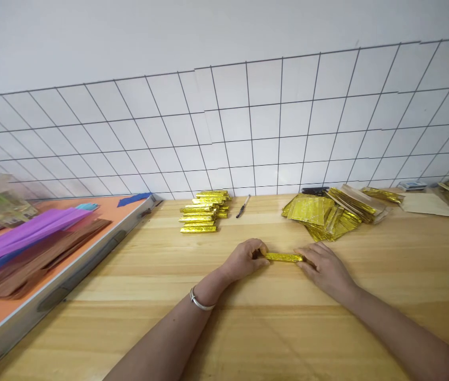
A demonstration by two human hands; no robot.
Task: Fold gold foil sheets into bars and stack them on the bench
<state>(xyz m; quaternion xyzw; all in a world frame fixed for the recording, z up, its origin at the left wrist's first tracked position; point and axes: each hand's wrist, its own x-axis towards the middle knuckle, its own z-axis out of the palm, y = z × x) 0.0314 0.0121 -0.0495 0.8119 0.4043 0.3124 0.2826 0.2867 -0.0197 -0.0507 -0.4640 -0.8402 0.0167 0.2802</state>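
A narrow folded strip of shiny gold foil (284, 257) stretches between my two hands, just over the wooden table (224, 328). Its left end is pinched in the fingers of my left hand (246, 259), which has a silver bangle on the wrist. My right hand (328, 269) grips the other end between thumb and fingers. Behind my left hand lies a stack of similar folded gold foil strips (198, 218). Beyond my right hand is a loose pile of flat gold foil sheets (312, 210).
A black pen (242, 207) lies between the strips and the sheets. At left stands an orange-topped surface (101, 233) with purple paper (29, 233) and brown paper (50, 259). A beige sheet (427, 204) rests at the back right, before the tiled wall (264, 127).
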